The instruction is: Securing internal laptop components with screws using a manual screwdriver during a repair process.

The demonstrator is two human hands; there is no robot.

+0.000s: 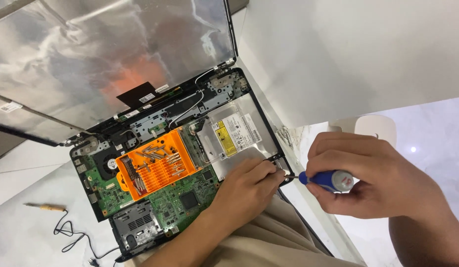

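An opened laptop [91, 200] lies with its green circuit board [182, 198] and silver optical drive [234, 131] bared. My right hand [373, 175] grips a blue-handled screwdriver [328, 179], its tip at the laptop's near right corner. My left hand [247, 190] rests on the drive's front edge, fingertips pinching the screwdriver's shaft by the tip. An orange tray of screwdriver bits [158, 165] sits on the board.
The laptop's lid with its silvery screen back [106, 54] stands open at the rear. A wooden-handled tool [44, 207] and a black cable [73, 235] lie on the white surface at the left. A white wall [348, 54] rises at the right.
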